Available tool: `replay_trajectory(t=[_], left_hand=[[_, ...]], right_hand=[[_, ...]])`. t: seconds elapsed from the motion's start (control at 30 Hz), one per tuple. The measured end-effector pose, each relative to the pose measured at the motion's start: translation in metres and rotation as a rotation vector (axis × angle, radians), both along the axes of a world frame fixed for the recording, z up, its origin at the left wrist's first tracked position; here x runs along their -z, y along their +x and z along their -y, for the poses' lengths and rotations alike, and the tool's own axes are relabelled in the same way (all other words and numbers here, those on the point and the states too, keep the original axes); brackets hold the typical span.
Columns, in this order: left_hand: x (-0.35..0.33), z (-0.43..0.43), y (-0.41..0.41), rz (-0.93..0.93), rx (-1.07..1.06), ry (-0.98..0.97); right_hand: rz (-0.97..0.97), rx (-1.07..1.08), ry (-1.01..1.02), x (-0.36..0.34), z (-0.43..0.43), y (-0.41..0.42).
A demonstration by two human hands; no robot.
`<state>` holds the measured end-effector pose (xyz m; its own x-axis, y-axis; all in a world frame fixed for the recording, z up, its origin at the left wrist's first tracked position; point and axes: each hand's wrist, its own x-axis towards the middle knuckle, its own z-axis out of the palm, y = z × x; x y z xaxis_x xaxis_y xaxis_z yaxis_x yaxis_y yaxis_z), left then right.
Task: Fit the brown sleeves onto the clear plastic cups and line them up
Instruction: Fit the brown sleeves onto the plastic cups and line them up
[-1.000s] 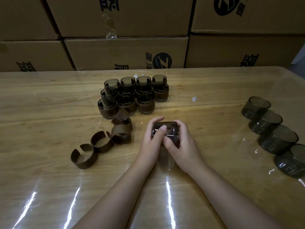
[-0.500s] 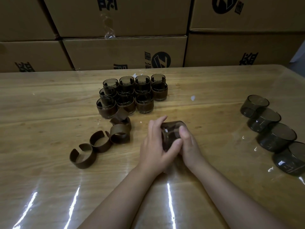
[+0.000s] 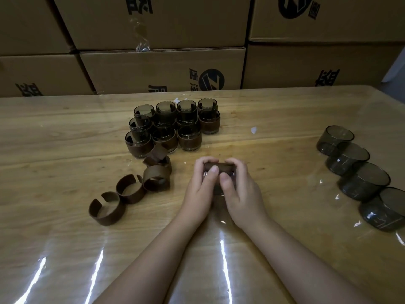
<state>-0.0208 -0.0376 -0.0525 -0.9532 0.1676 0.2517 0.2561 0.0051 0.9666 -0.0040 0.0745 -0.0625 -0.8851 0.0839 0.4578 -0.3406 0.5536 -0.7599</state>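
At the table's middle, my left hand point(image 3: 200, 185) and my right hand point(image 3: 240, 189) both grip one clear cup with a brown sleeve point(image 3: 220, 166) around it. Fingers curl over its far side and both thumbs press its near side, so most of the cup is hidden. Behind the hands stands a block of several sleeved cups point(image 3: 173, 126) in rows. Several loose brown sleeves point(image 3: 131, 189) lie to the left of my hands. Several bare smoky-clear cups point(image 3: 359, 167) lie on their sides in a line at the right.
The wooden table point(image 3: 65, 150) has a glossy clear cover with glare streaks near the front. Stacked cardboard boxes point(image 3: 162, 69) form a wall along the far edge. A small white scrap point(image 3: 253, 129) lies right of the sleeved cups.
The cup has turned in my hands: half a second ago it was held upright with its open rim showing, now both hands wrap it with the sleeve's brown band on top.
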Motion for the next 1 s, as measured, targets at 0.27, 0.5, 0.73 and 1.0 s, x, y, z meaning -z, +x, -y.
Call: replay_trajectory(t=[0.27, 0.5, 0.73, 1.0], left_hand=[[0.005, 0.006, -0.007, 0.198, -0.036, 0.144], [0.009, 0.003, -0.003, 0.126, -0.070, -0.049], [0.005, -0.002, 0.004, -0.055, -0.198, -0.364], [0.002, -0.005, 0.014, -0.250, -0.135, -0.616]], right_hand=[[-0.226, -0.013, 0.304, -0.008, 0.003, 0.006], [-0.212, -0.036, 0.207, -0.004, -0.002, 0.004], [-0.020, -0.094, -0.071, 0.000, -0.007, -0.003], [0.212, -0.145, -0.455, 0.008, -0.010, -0.019]])
